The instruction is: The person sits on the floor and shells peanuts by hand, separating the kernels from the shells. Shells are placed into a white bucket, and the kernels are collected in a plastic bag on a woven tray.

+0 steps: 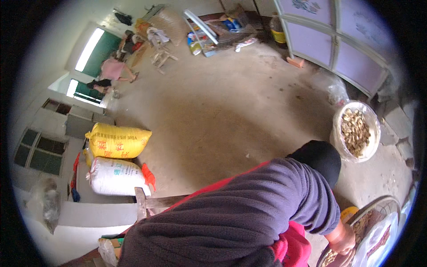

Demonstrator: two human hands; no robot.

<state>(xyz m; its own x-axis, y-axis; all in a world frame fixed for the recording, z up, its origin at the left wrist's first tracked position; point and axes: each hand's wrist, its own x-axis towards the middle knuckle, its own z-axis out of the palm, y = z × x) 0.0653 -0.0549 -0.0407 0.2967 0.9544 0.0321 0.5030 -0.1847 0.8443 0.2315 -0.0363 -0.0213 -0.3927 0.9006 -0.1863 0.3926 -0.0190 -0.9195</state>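
Note:
My left hand, in a dark fleece sleeve, reaches over a round basket at the lower right. Its fingers are bunched, and what they may hold is hidden. Just below it, part of my right hand shows blurred at the bottom edge, close to the left. Unshelled peanuts lie in the basket beside my hands, with a brown heap farther up. A clear plastic bag in the basket holds reddish kernels. Beyond my knee stands a plastic-lined white bucket of what look like peanut shells.
A yellow sack lies against a white sack at left, near a wooden chair or stool part. Clutter sits at the far wall. Purple panelled doors stand upper right, with a brick below.

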